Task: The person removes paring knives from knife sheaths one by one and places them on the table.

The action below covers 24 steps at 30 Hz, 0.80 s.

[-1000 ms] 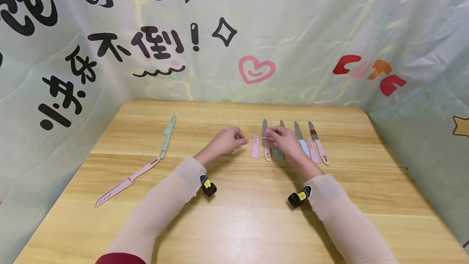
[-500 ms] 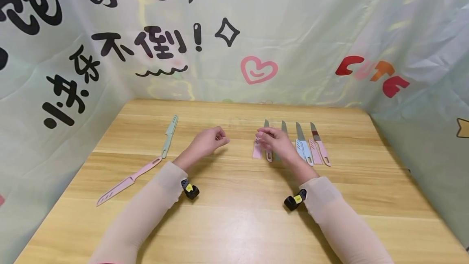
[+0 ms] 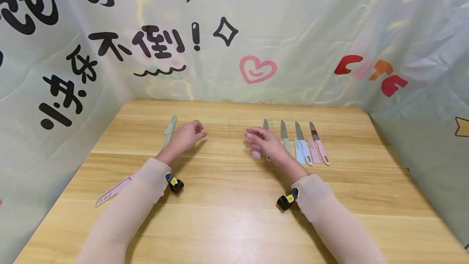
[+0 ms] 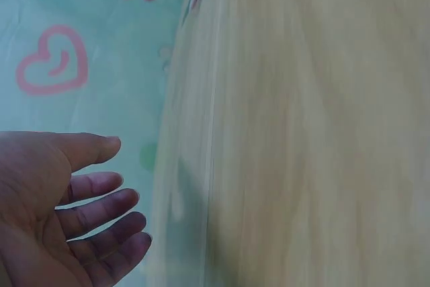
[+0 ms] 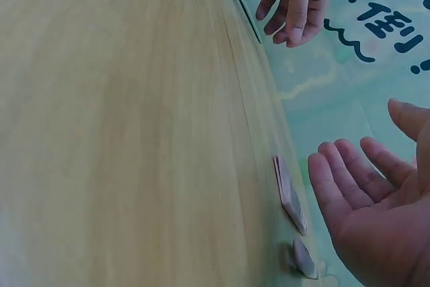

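Observation:
My left hand (image 3: 186, 135) hovers over the left half of the table with loosely bent fingers, holding nothing. Beneath its wrist lies a green knife in its sheath (image 3: 170, 125); a pink sheathed knife (image 3: 114, 192) is partly covered by the forearm. My right hand (image 3: 266, 142), its fingers relaxed and apart in the right wrist view, is above a pink sheath (image 3: 256, 153) and a knife with bare blade (image 3: 266, 124), hiding much of both. To its right are a green-handled knife (image 3: 284, 130), a blue-handled knife (image 3: 305, 150) and a pink-handled knife (image 3: 321, 150).
A blue sheath (image 3: 299, 152) lies against the blue-handled knife, and another pink sheath (image 3: 313, 152) beside the pink-handled one. The wooden table (image 3: 227, 215) ends at a printed cloth backdrop (image 3: 300, 44) behind and on both sides.
My left hand has moved left across the table, away from the row of knives. The right hand has shifted slightly left, uncovering the blue sheath and covering the left pink sheath. The knives stay put.

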Available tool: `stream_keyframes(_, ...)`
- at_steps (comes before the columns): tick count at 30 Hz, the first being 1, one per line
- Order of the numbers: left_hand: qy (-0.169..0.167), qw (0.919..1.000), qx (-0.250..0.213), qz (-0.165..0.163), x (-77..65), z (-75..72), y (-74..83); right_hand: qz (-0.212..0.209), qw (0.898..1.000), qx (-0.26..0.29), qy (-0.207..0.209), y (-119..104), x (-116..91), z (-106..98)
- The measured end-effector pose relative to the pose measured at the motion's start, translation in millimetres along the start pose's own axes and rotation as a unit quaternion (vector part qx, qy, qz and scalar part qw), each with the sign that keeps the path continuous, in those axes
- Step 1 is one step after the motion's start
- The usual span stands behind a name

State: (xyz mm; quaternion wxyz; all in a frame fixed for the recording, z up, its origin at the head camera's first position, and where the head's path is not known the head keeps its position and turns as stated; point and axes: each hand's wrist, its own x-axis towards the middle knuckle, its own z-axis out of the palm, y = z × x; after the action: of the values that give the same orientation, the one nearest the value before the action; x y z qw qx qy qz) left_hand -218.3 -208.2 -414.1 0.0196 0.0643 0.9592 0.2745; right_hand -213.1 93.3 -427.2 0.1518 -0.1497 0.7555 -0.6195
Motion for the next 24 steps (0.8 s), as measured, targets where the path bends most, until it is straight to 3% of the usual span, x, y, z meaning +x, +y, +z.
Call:
stream_keyframes(9, 0.016, 0.9994, 0.012, -0.028, 4.5, -13.6, -28.2, -0.023, 0.996, -0.083, 0.000, -2.8, 7.6, 10.2)
stream_keyframes(17, 0.032, 0.9961, 0.034, -0.075, 8.0, -26.3, -49.1, -0.043, 0.984, -0.171, 0.007, -5.4, 13.7, 24.4)
stream_keyframes(24, 0.031, 0.9934, 0.052, -0.098, 9.0, -35.1, -60.5, -0.054, 0.976, -0.209, 0.010, -6.8, 16.7, 36.5)
